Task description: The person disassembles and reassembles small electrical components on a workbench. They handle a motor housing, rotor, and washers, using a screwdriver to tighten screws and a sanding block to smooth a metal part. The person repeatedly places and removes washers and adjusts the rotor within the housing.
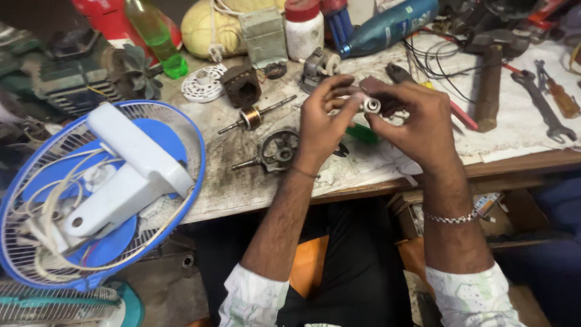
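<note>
Fan (97, 194), blue and white, face down at bench's (254, 188) left edge, guard uppermost. Rotor (254, 116) and end bracket (278, 150) lying beside it. Farther back: blue bottle (387, 27) on its side, white jar (304, 29) with red cap, upright. Left hand (321, 124) and right hand (417, 121) both pinched shut on small grey bearing (370, 105), held above bench, apparently under inspection; turning it calls for fingertip care.

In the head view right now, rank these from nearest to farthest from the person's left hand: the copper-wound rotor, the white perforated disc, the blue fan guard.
1. Copper-wound rotor: on the bench, just left of the left hand.
2. White perforated disc: farther left and toward the back of the bench.
3. Blue fan guard: at the bench's left edge; its near rim lies about as far as the disc, its bulk farther.
</note>
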